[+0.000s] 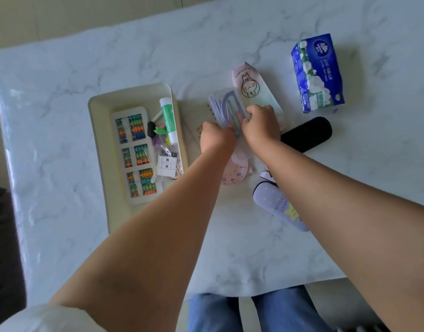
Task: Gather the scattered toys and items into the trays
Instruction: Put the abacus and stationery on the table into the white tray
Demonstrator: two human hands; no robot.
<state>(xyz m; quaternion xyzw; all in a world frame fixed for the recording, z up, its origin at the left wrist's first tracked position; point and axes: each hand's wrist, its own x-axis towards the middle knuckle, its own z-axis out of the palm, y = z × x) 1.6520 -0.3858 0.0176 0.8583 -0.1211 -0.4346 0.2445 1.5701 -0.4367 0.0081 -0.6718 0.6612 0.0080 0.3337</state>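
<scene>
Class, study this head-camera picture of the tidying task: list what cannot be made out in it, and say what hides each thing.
- Clear packet, head view: both hands grip it; left hand and right hand cover its near end, and blur hides its contents.
- Pink clock face: the left forearm covers part of it.
- Purple case: the right forearm hides its right side.
- Small items in the tray: too small to identify.

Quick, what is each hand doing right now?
Left hand: fingers curled, gripping the clear packet of purple items.
Right hand: also curled, gripping the same packet.
</scene>
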